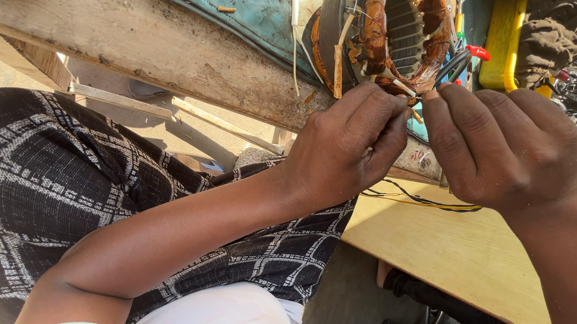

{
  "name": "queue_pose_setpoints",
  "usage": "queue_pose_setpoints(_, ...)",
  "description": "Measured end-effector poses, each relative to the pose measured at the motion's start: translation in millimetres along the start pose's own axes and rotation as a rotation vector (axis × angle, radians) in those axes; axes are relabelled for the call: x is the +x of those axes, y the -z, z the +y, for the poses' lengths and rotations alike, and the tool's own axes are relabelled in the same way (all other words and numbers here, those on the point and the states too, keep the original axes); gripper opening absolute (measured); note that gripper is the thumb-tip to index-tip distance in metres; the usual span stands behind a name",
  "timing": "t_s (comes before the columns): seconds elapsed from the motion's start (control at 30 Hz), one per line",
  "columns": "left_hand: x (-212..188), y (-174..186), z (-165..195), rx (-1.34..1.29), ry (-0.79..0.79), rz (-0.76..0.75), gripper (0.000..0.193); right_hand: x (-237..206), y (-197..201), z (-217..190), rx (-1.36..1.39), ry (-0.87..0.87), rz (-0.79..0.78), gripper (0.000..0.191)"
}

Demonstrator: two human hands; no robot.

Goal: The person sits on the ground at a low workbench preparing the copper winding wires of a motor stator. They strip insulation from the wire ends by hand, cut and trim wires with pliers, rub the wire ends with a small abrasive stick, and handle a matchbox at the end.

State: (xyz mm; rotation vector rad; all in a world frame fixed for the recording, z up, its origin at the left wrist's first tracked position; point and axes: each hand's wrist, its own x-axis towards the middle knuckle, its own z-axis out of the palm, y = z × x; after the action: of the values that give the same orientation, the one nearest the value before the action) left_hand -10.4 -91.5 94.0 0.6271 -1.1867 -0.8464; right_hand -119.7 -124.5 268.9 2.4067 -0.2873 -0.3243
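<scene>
Both hands, left [351, 143] and right [501, 145], pinch thin wire ends [415, 97] at the motor winding [406, 31], upper centre; hard pulling could snap the wire.

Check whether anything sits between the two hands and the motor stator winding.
Nothing visible does. The left hand and right hand pinch thin leads right at the lower edge of the stator winding, with no object between.
</scene>
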Motion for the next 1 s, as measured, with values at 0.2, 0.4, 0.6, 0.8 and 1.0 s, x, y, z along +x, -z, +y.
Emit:
queue_pose_setpoints(0.2, -1, 0, 0, 0.007, -0.004, -0.007, 0.021, 7, 3, 6, -0.155, 0.097, -0.097, 0.005)
queue_pose_setpoints(0.4, -1, 0, 0, 0.021, 0.007, -0.014, 0.023, 8, -5, 8, 0.163, -0.095, -0.167, 0.015)
queue_pose_setpoints(0.6, 3, 3, 1, 0.025, -0.022, -0.004, 0.023, -46, -8, 17, 0.417, -0.365, -0.109, 0.013)
queue_pose_setpoints(0.8, 3, -1, 2, 0.035, -0.021, 0.017, 0.018, -156, -17, -2, 0.576, -1.088, -0.03, 0.018)
queue_pose_setpoints(1.0, 4, -4, 2, 0.085, -0.022, 0.055, 0.013, -176, -94, -39, 0.835, -1.378, -0.584, 0.044)
